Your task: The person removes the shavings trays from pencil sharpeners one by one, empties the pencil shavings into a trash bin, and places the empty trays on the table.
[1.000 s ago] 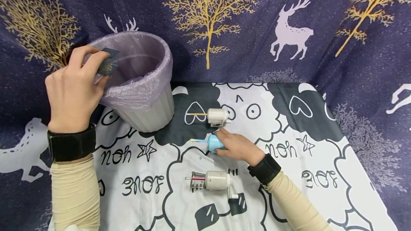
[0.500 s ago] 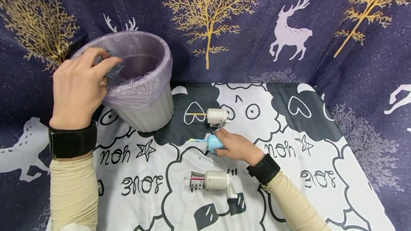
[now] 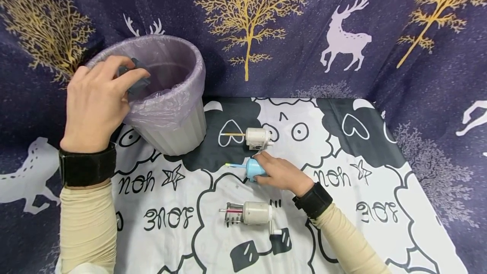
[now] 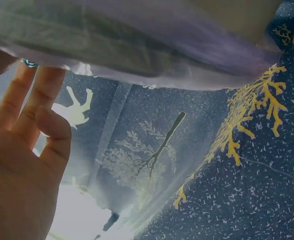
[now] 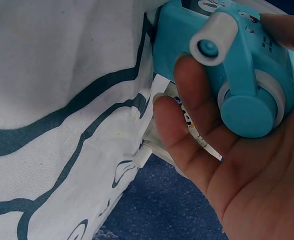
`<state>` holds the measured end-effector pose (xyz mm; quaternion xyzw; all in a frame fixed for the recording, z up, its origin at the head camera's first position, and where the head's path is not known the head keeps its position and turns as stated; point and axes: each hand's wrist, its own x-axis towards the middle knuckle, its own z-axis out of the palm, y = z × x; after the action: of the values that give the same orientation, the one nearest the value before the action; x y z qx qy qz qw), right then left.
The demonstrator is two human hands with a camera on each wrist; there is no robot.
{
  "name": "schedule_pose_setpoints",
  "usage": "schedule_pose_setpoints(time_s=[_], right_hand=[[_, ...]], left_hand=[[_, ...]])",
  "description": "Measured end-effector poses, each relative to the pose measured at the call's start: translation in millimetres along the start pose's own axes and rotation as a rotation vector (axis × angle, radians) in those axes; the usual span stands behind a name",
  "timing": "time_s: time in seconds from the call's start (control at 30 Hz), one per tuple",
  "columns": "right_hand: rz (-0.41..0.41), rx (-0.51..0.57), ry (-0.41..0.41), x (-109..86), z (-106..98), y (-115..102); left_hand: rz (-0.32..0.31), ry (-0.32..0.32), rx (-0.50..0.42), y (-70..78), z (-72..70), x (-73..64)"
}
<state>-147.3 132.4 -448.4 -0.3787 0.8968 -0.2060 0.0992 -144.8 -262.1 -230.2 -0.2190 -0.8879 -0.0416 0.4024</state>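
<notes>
My left hand (image 3: 97, 100) is over the near-left rim of the lined trash bin (image 3: 171, 119), pinching a dark see-through sharpener drawer (image 3: 141, 84) tilted above the opening. Fingers hide part of the drawer. In the left wrist view, the bag edge covers the fingertips. On the table, my right hand (image 3: 283, 173) grips a light-blue crank pencil sharpener (image 3: 253, 170) by its body. A pencil (image 3: 236, 165) sticks out of its left end. Close up in the right wrist view, the fingers curl around the sharpener's body beside its crank handle (image 5: 241, 65).
Behind the blue one lies a whitish pencil sharpener (image 3: 256, 138) with a yellow pencil in it. Nearer the front is another whitish sharpener (image 3: 256, 213), its metal frame pulled out around a red pencil. A patterned cloth (image 3: 171, 198) covers the table; a dark curtain (image 3: 289, 67) hangs behind.
My left hand has moved right and further over the bin, and the drawer in it has tipped. My right hand and the sharpeners stay where they were.
</notes>
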Motion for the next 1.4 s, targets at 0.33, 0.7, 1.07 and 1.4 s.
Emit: schedule_pose_setpoints(time_s=[0.33,0.7,1.07,1.4], right_hand=[[0.007,0.006,0.011,-0.7,0,1],[0.002,0.026,0.012,-0.7,1,2],[-0.002,0.023,0.013,-0.3,0,0],[-0.007,0.020,0.017,0.2,2,2]], left_hand=[[0.018,-0.015,0.004,-0.7,0.2,0.6],[0.016,-0.019,0.012,-0.2,-0.6,-1.8],[-0.129,0.036,0.054,0.8,-2.5,-7.4],[-0.336,0.176,-0.128,12.4,-7.8,-10.4]])
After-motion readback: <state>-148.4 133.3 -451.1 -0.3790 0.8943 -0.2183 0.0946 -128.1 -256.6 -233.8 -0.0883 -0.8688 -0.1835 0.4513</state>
